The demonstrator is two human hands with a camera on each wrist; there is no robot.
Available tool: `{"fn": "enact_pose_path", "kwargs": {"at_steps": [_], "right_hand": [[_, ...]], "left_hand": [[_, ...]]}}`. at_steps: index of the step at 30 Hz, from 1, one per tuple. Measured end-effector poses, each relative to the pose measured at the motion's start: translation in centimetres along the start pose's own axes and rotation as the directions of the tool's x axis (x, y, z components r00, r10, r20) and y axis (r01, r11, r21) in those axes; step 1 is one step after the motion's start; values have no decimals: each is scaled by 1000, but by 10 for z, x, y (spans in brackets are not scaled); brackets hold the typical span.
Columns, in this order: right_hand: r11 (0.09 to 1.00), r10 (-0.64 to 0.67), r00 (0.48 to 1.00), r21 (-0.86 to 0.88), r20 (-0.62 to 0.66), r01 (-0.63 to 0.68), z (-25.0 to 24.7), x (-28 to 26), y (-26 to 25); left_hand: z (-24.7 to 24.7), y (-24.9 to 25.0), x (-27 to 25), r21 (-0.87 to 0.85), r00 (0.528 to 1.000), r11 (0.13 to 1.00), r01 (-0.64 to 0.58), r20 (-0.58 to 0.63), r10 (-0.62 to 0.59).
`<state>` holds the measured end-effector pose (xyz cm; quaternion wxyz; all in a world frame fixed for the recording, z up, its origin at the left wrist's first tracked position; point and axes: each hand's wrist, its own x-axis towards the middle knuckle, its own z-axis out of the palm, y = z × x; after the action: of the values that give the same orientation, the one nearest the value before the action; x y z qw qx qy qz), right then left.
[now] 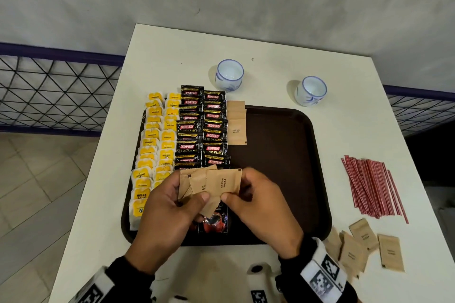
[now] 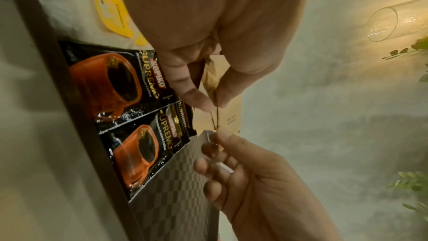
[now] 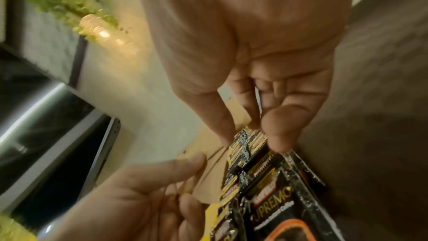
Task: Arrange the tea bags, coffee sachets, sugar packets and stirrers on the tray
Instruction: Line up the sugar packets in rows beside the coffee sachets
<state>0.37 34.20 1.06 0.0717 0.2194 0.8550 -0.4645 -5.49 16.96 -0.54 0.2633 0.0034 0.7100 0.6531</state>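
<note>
In the head view, at the lower middle of the frame, the left hand [image 1: 170,209] and the right hand [image 1: 261,206] meet over the near part of the dark brown tray [image 1: 283,155]. Both hands are closed on a small fan of brown sugar packets [image 1: 214,184]: the left thumb and fingers pinch the lower edges of the fan, and the right thumb and forefinger pinch the bottom of the front packet, the one that shows "BROWN SUGAR". The left wrist view shows what the head view hides: the fan seen edge-on, with the other right fingers loosely bent below it and touching nothing. The right wrist view is blurred, but it shows the left thumb lying flat on the packets.

At the lower right of the head view, more loose sugar packets [image 1: 364,246] lie on the white tabletop [image 1: 172,56], off the tray. Above them lies a bundle of red stirrers [image 1: 371,187], also off the tray.

On the left part of the tray, two columns of yellow tea bags [image 1: 155,145] run from near to far, then two columns of black coffee sachets [image 1: 202,128], then a short stack of sugar packets [image 1: 236,123] at the far edge. Behind the tray stand two white cups [image 1: 230,75] with blue rims.
</note>
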Motion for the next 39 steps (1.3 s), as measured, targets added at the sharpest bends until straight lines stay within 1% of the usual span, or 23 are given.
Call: {"fn": "enact_pose_path", "kwargs": {"at_steps": [1,2,4,6,9,12,14,16,17,19,21,23,26,31,34,39], "right_hand": [[995,-79,997,-63,-27,77,0,-1,0],[985,-152,987,-87,-42,148,0,-2,0],[959,-266,964,-110,-22,262,-1,-3,-1],[941,-308,951,-148,0,304,-3,-3,1],[909,-362,932,-226,-14,349,-7,-2,4],[896,-358,933,-290,-25,336,-10,-1,7],[924,-307,951,-248,-25,291,-13,0,6],[980,-195,979,-60,-52,192,-22,5,5],[989,-135,988,54,-77,139,-28,10,7],[974,-15,990,224,-141,47,-41,28,12],[958,101,979,284,-176,-48,-52,49,19],[947,192,968,288,-158,-141,-56,70,24],[949,247,963,228,-109,-218,-54,97,26],[947,295,953,157,-71,-281,-43,125,19],[938,327,943,149,-71,-314,-39,131,15],[928,348,935,164,-63,-335,-31,134,12]], "left_hand": [[0,0,0,31,1000,999,-9,5,8],[0,0,0,60,1000,998,-18,8,18],[1,1,1,118,999,992,-36,12,35],[0,3,1,166,999,985,-49,22,46],[-2,5,0,219,997,974,-65,47,56],[-3,7,-2,230,996,971,-63,70,48],[-3,7,-1,189,997,981,-53,60,42],[-5,8,-1,116,999,993,-33,23,31],[-6,9,-1,96,1000,995,-28,3,27],[-10,9,-1,81,1000,997,-21,-21,23],[-13,8,-1,74,1000,997,-8,-26,10],[-15,6,-2,79,1000,997,7,-29,-5],[-14,3,-5,63,999,997,34,-30,-32],[-13,-3,-6,50,998,997,64,-24,-63],[-13,-6,-5,38,996,996,84,-33,-83],[-15,-8,-5,37,996,996,82,-28,-81]]}}
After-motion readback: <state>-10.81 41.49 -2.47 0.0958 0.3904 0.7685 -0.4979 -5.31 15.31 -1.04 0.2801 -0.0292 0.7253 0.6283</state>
